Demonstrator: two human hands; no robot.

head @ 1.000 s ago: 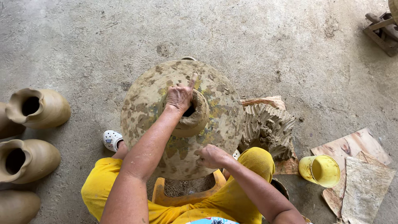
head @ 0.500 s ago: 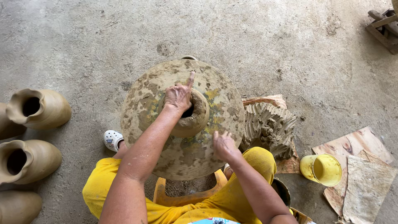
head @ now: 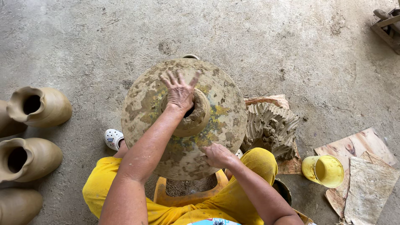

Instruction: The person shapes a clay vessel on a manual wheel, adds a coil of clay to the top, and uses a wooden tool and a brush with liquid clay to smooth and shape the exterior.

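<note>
Clay pot (head: pixel 196 121) sits centre of round wheel (head: pixel 183 116), axis vertical. Left hand (head: pixel 180 91) spread wide over its rim at 11 o'clock, nearer. Right hand (head: pixel 216 155) loosely curled, touching wheel at 5 o'clock. Clay lump (head: pixel 271 127) at 3 o'clock.

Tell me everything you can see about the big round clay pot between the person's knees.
The clay pot is wide, round and seen from above, upright, its grey-brown wet surface mottled with yellowish patches. A short neck with a rough rim rises at its centre around a dark opening. It sits on an orange stool on the concrete floor. The left hand lies over the neck, fingers spread; the right hand presses its near shoulder.
</note>
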